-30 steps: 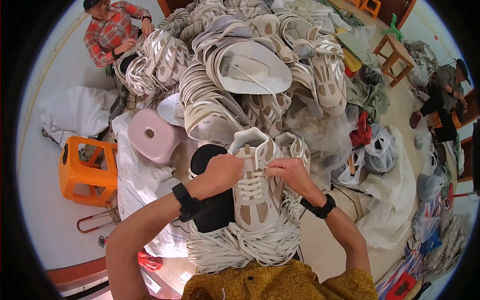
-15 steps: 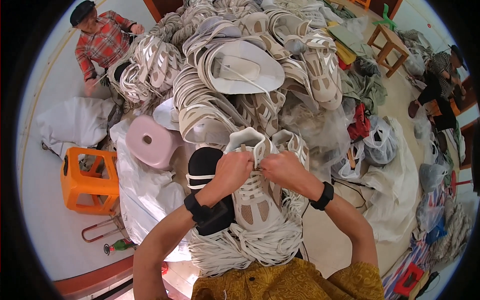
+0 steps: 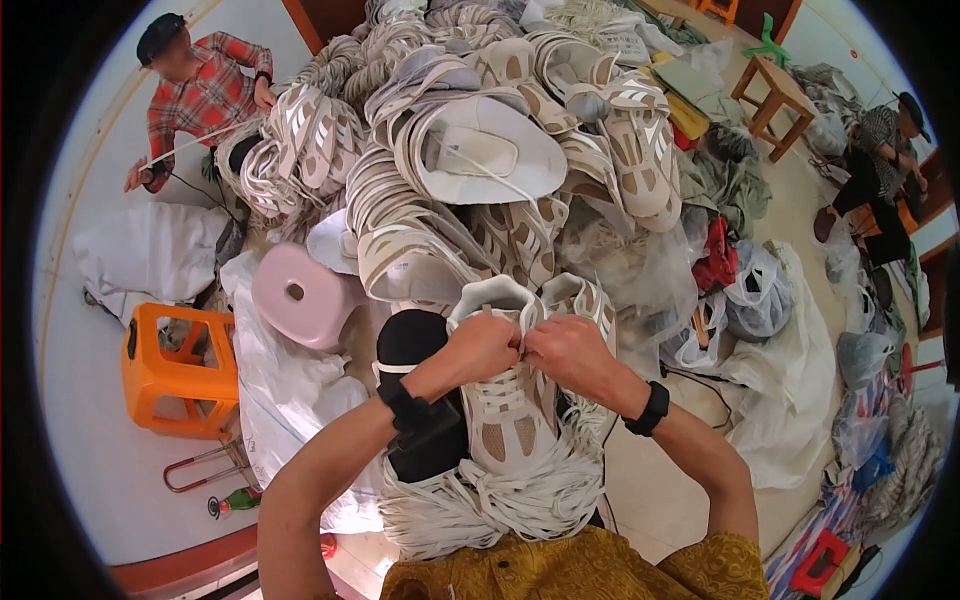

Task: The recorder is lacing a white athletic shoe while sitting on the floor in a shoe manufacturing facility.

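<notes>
A beige and white shoe upper (image 3: 507, 432) stands toe toward me in front of my body, with white lacing crossing its front. My left hand (image 3: 486, 346) is closed at the upper's top eyelets, below the collar. From the other side my right hand (image 3: 568, 352) pinches at the same spot, its fingertips almost touching the left ones. They appear to grip the shoelace and the upper's edge; the fingertips are partly hidden. A thick bundle of loose white shoelaces (image 3: 530, 505) lies across my lap. Left of the upper is a black padded piece (image 3: 410, 338) with a white band.
A big pile of shoe uppers (image 3: 400, 215) rises ahead. To the left stand a pink stool (image 3: 300, 295) and an orange stool (image 3: 180, 405). Plastic bags (image 3: 757, 290) lie at right. One person in a plaid shirt (image 3: 205, 95) works at far left, another (image 3: 885, 165) sits far right.
My left hand has shifted slightly right, closer to my right hand at the eyelets. The person in plaid has stretched an arm outward, drawing a white lace taut.
</notes>
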Tool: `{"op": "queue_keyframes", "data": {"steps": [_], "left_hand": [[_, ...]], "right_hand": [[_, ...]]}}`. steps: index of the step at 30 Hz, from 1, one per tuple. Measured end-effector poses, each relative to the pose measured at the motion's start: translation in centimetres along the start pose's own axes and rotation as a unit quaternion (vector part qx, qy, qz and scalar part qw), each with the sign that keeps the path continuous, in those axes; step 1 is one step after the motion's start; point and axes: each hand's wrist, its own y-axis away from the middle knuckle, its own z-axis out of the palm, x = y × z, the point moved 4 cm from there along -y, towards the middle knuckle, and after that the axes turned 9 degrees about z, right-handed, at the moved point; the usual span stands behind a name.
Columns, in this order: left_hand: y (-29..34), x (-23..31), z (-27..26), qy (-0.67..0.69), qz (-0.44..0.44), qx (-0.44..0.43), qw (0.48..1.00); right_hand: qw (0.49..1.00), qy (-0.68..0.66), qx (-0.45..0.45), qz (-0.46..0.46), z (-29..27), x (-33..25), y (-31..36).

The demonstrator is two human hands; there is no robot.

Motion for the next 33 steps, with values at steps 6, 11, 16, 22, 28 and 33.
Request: {"op": "queue_keyframes", "data": {"steps": [6, 11, 16, 22, 28, 33], "left_hand": [[4.8, 1.6, -3.6, -0.023, 0.039, 0.041, 0.998], [13.3, 5.0, -8.5, 0.603, -0.057, 0.137, 0.784], [12.6, 8.9, -8.0, 0.636, -0.016, 0.125, 0.762], [14.6, 0.0, -11.4, 0.703, 0.091, 0.356, 0.609], [28.5, -17.5, -14.7, 0.671, 0.178, 0.578, 0.429], [36.0, -25.8, -14.9, 0.648, 0.176, 0.578, 0.463]], "right_hand": [[0.987, -0.153, 0.009, 0.058, -0.9, -0.7, -1.0], [0.996, -0.077, 0.041, -0.007, -2.2, -1.0, -0.2], [0.975, -0.212, 0.030, -0.066, -2.1, -9.7, -0.2], [0.837, -0.525, 0.092, 0.122, -8.0, -2.6, -0.5], [0.607, -0.750, 0.217, 0.150, -18.0, 17.1, 5.9], [0.618, -0.743, 0.230, 0.119, -21.3, 26.0, 13.2]]}}
